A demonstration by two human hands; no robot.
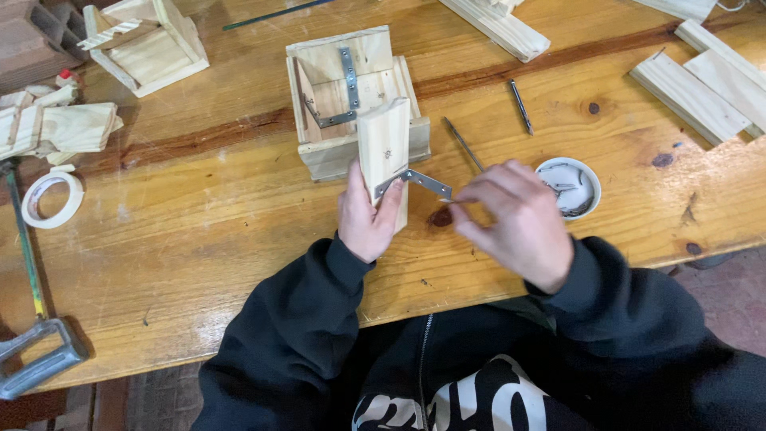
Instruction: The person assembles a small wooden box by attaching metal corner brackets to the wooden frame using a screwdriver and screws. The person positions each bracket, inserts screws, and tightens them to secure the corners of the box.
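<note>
Workbench (199, 263) of varnished pine carries the work; its near edge runs just in front of the person's dark sleeves. Open room lies on the left half of the near edge, between the roll of tape (52, 198) and the left hand (367, 219). The right side is tighter: a white dish of screws (568, 187) sits just beside the right hand (511, 219), and two loose nails (521, 106) lie behind it. Left hand wraps the lower end of a short wooden block (384, 152), fingers closed round its sides; the block leans against the open wooden box (351, 100) near the bench centre. Right hand pinches the free end of a metal angle bracket (419, 182) between thumb and fingertips, the bracket's other leg lying flat against the block face. Wooden offcuts (702, 84) occupy the far right corner.
</note>
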